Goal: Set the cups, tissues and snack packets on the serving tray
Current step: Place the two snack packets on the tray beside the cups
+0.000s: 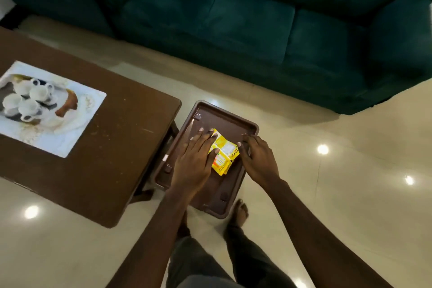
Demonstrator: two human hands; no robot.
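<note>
A deep green sofa [245, 18], plush and soft-cushioned, fills the top of the frame. Below it spreads a glossy cream floor [327, 194], dotted with the reflections of ceiling lights. At the left stands a dark brown wooden table [131, 142], its top matte and a little scuffed. On it, at the far left, lies a white rectangular mat [88, 110] carrying a cluster of small white cups [28, 100], smooth and rounded. From here I cannot tell whether any tissues lie among them.

Just right of the table, in the centre of the frame, sits the brown tray [210, 119]. It is rectangular and looks like hard plastic, with rounded corners and a raised rim. The person leans over it, bare feet on the floor beneath.

The left hand [194, 161] lies flat, fingers straight, pressing down on the left side of the yellow packets [224, 152]. The right hand [259, 161] rests at their right edge, fingers spread and lightly bent, holding nothing that I can see. The packets are crinkly, shiny foil, stacked near the middle of the tray.

So the snack step seems nearly done, with the packets being squared up. Next comes a reach to the table, I'd guess. The cups will want a careful grip and upright placing beside the packets.
</note>
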